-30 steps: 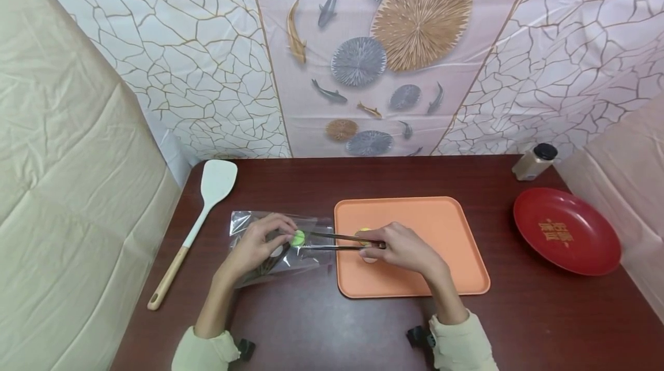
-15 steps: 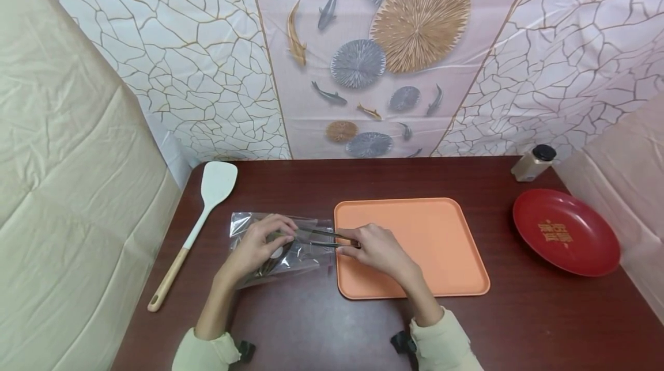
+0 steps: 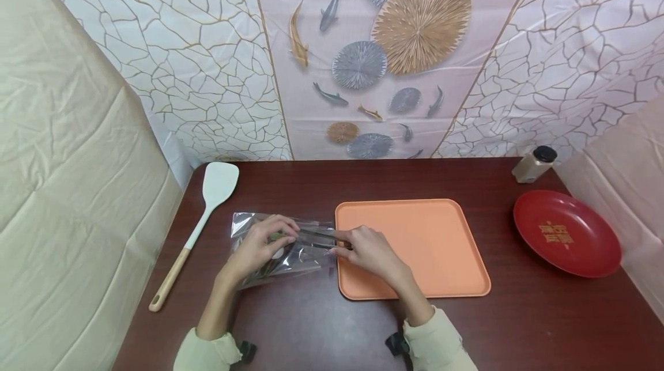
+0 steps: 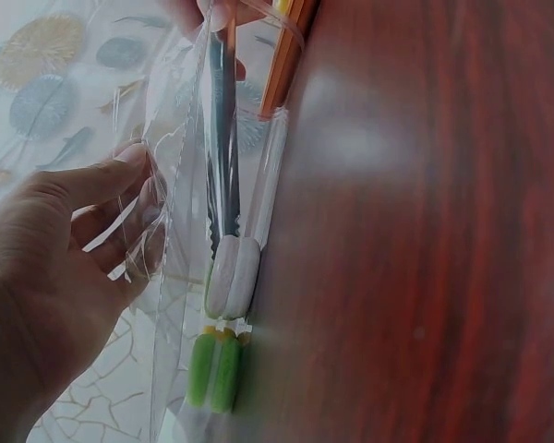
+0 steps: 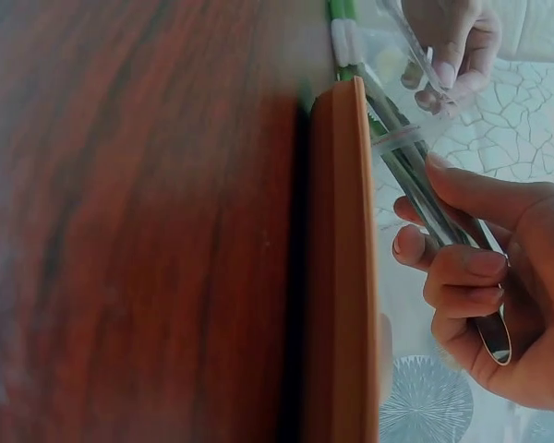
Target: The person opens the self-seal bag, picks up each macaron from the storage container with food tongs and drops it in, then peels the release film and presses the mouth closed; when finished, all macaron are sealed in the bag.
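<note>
Metal tongs [image 4: 222, 138], grasped by the right hand [image 3: 370, 251], reached into a clear plastic bag [image 3: 307, 262] lower left of centre, tips at a white macaron [image 4: 225, 284]. The left hand [image 3: 258, 244] pinched the film; an orange tray [image 3: 420, 256] lay lower right.

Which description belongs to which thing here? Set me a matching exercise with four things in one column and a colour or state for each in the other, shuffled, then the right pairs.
Things:
1. tongs
2. clear plastic bag
3. tray
4. spatula

Descriptions:
A. orange, lying flat on the table
B. pinched by the left hand
C. white, with a pale wooden grip
D. held in the right hand

Right pairs: 1-D, 2-B, 3-A, 4-C
</note>
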The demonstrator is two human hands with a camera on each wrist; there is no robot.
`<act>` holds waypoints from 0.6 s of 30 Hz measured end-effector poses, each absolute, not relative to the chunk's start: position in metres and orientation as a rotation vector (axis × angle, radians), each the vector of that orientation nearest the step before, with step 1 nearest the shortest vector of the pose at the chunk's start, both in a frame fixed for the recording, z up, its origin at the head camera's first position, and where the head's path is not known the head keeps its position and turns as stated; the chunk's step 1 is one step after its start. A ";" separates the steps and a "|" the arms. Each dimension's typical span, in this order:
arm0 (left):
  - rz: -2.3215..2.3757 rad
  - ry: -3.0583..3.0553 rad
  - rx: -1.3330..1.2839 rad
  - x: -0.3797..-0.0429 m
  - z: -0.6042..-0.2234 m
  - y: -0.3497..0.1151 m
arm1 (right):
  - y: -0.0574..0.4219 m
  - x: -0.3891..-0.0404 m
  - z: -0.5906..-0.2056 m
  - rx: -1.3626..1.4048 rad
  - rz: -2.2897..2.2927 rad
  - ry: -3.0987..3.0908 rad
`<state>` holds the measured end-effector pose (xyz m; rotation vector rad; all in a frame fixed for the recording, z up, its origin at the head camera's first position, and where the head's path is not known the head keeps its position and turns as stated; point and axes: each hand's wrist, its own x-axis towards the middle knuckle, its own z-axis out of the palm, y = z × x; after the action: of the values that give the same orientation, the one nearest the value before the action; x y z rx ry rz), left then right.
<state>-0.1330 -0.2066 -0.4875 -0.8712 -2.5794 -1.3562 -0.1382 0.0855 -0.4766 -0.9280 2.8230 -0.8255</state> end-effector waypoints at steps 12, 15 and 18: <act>-1.340 -2.601 -0.858 -0.133 -0.489 -0.207 | 0.107 -0.133 -0.456 -0.805 -0.831 2.736; -1.344 -2.605 -0.854 -0.133 -0.489 -0.208 | 0.131 -0.133 -0.447 -0.854 -0.856 2.702; -1.344 -2.610 -0.849 -0.133 -0.490 -0.208 | 0.159 -0.134 -0.436 -0.870 -0.882 2.671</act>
<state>-0.1331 -0.2076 -0.4898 -0.8486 -2.6102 -1.3445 -0.1338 0.1594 -0.4361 -0.8696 2.6708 -0.8815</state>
